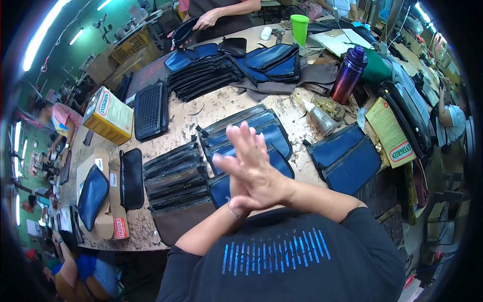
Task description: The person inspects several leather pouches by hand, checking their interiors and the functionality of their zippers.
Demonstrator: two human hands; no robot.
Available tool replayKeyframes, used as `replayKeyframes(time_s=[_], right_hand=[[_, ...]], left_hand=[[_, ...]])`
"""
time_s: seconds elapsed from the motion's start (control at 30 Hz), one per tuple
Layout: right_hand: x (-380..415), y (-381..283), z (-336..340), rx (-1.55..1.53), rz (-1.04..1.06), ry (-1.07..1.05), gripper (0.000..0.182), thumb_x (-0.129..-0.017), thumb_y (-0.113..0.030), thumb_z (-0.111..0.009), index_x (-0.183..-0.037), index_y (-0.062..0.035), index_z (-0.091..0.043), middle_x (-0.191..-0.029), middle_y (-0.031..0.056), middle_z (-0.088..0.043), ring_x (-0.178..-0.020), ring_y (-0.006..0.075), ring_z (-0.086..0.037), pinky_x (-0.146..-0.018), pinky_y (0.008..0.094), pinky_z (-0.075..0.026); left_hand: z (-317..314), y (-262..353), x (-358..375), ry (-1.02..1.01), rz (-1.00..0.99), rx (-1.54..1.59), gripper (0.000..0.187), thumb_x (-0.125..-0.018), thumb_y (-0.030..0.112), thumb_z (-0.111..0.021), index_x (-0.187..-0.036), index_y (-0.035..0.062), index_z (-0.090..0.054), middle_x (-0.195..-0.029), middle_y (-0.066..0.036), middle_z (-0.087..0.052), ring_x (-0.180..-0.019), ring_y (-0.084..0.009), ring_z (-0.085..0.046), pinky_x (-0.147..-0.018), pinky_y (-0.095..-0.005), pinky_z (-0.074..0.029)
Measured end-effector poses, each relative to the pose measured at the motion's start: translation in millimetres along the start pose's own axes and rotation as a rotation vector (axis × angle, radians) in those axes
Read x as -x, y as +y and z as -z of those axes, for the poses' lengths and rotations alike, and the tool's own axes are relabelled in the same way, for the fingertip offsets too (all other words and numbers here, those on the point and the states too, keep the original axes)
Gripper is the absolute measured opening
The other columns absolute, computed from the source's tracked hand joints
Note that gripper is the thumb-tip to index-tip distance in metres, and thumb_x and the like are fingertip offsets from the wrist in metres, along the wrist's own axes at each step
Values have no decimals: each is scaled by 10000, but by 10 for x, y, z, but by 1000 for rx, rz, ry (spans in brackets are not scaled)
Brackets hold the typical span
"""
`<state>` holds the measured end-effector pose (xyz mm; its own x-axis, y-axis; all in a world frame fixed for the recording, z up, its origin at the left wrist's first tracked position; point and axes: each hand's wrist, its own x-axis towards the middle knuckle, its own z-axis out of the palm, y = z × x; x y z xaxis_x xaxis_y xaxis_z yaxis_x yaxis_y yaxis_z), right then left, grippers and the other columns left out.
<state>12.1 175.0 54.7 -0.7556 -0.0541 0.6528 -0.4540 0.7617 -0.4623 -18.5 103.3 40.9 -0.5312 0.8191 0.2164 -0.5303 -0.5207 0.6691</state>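
Note:
In front of my chest, my right hand (260,180) lies against my left hand (235,189), palm to palm. The right fingers are stretched out, with nothing in them. My left hand is mostly hidden behind the right; its fingers also look straight, and a thin bracelet (234,211) circles that wrist. Beneath and beyond them lie blue and black pouch panels (277,138) with dark edges. A row of overlapping black and brown strips (173,176) sits left of the hands. More blue panels (347,161) rest to the right.
Yellow Evergreen containers (109,116) stand left and right. A purple bottle (348,75), a green cup (299,30), a cone-tipped glue bottle (322,121) and stacked black pieces (201,78) are farther back. Across the table, another person's hands (206,20) hold a dark pouch. A cardboard piece (103,196) lies left.

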Motion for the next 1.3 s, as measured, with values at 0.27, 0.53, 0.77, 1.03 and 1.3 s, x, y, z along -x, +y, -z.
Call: replayKeyframes(time_s=[0.27, 0.53, 0.77, 1.03, 1.3], right_hand=[[15, 316, 20, 5, -309, 57, 611, -867, -505, -346, -1352, -139, -281, -1430, 221, -45, -1316, 417, 40, -952, 653, -21], [446, 151, -272, -104, -193, -97, 621, -865, -378, -394, -1394, -137, -176, -1442, 203, 45, -1316, 389, 122, -973, 618, 5], [463, -45, -236, -112, -93, -61, 722, -852, -465, -424, -1386, -61, -153, -1432, 232, 30, -1323, 378, 103, -997, 554, 50], [196, 130, 27, -269, -292, 163, 670, -881, -489, -350, -1361, -36, -233, -1423, 230, -107, -1322, 403, -10, -1032, 499, -15], [379, 125, -156, -192, -200, 0, 809, -823, -650, -259, -1374, -62, -197, -1427, 185, -151, -1317, 417, 10, -972, 619, -27]], left_hand=[[43, 114, -16, -71, 28, 33, 768, -861, 611, -139, -1392, 62, -58, -1449, -92, -116, -1330, -254, -124, -1075, -403, -89], [119, 169, 20, 143, 58, 145, 722, -854, 622, -141, -1403, 168, -20, -1454, -59, -108, -1325, -208, -147, -1069, -382, -142], [188, 52, 79, 63, -10, 17, 647, -901, 541, -174, -1402, 184, 29, -1449, -87, -116, -1325, -229, -133, -1046, -354, -174], [239, -289, 274, -35, 305, -175, 632, -918, 423, -309, -1396, 89, -67, -1449, -51, -111, -1324, -173, -141, -1068, -344, -140], [454, -378, 317, -27, 252, -140, 739, -852, 573, -338, -1400, 167, -53, -1441, -53, -127, -1298, -221, -220, -1029, -391, -240]])
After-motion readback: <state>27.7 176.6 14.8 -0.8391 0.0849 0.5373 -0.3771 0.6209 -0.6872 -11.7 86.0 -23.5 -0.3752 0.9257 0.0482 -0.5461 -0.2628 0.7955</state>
